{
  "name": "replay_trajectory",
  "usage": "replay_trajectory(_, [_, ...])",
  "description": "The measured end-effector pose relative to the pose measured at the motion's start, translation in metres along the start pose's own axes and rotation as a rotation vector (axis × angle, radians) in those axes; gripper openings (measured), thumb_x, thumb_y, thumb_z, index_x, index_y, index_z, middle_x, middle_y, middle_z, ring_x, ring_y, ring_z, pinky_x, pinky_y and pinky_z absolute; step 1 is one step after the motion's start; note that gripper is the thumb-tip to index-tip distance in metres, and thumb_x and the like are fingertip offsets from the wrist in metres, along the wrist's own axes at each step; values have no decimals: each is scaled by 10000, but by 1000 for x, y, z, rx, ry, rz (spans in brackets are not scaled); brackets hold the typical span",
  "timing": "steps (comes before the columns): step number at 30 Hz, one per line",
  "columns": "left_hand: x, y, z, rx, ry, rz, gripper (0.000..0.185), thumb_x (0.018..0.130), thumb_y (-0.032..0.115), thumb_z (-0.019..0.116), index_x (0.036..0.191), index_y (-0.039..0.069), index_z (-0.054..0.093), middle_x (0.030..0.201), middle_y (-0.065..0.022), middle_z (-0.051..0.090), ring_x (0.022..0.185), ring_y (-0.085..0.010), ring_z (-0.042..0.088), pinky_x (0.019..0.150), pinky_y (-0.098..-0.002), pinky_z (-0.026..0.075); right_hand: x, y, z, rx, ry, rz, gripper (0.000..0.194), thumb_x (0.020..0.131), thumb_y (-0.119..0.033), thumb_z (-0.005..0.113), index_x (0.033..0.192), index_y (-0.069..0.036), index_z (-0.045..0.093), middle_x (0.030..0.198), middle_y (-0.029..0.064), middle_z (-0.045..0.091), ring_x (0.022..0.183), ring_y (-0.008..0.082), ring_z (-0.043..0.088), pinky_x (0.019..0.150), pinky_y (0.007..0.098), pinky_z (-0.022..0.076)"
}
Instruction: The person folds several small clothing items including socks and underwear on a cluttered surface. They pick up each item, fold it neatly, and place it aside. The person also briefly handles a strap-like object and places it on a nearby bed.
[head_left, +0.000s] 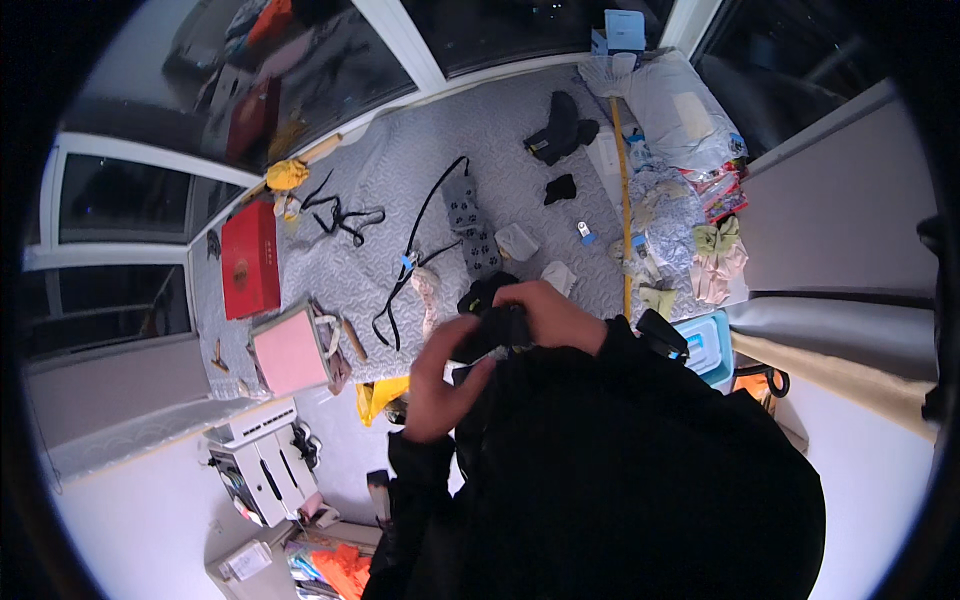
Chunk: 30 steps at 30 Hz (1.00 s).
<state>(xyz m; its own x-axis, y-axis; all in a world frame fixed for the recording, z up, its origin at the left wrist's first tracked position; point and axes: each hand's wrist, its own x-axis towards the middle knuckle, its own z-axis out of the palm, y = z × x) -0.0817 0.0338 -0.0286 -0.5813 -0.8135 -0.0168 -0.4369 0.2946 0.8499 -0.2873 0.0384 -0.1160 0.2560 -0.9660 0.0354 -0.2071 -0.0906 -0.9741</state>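
Close to my body, a dark piece of cloth (501, 330), perhaps a folded sock, is held between both hands. My left hand (439, 386) pinches it from the left, thumb and fingers curved. Around its right side curl the fingers of my right hand (551, 309). Just beyond lies another black cloth item (484, 291) on a grey quilted cover (510, 139). Grey paw-print socks (480, 251) stretch out farther away, beside a pale folded cloth (517, 241). A white cloth (559, 277) sits past my right hand. Part of the held cloth is hidden by my fingers.
A red box (251, 259) and a pink bag (290, 350) stand at left. Black straps (420, 232) cross the middle. To the right are a yellow stick (622, 172), a stuffed plastic bag (671, 112) and a blue bin (721, 349). Windows (525, 34) border the back.
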Motion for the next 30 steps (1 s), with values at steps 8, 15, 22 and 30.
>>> replay_trajectory(8, [38,-71,-6,-254,-281,-377,246,895,65,675,1124,-23,657,867,-64,702,802,-102,637,727,-267,505,-14,-13,-46,664,-55,473,248,805,-29,683,1042,32,645,914,130,677,792,218,702,603,285,546])
replay_trajectory(15, [108,-102,-19,-82,-263,-329,203,893,67,662,1072,-27,683,829,-82,708,766,-109,652,690,-267,517,-31,3,-127,345,132,661,208,884,-103,672,1026,49,665,725,58,659,592,131,671,525,242,518])
replay_trajectory(22, [219,-114,-8,65,-438,-212,219,896,86,663,1078,-36,672,881,-108,712,796,-150,660,730,-295,523,-31,24,-151,593,380,583,236,957,-35,526,1164,33,616,932,124,689,746,169,710,677,279,578])
replay_trajectory(30, [333,-172,70,-791,-743,-581,527,919,214,697,1365,17,497,1052,-91,673,896,-179,652,796,-321,506,-45,-3,-161,432,987,568,350,916,103,399,1191,-11,583,1154,76,599,1058,179,630,884,326,561])
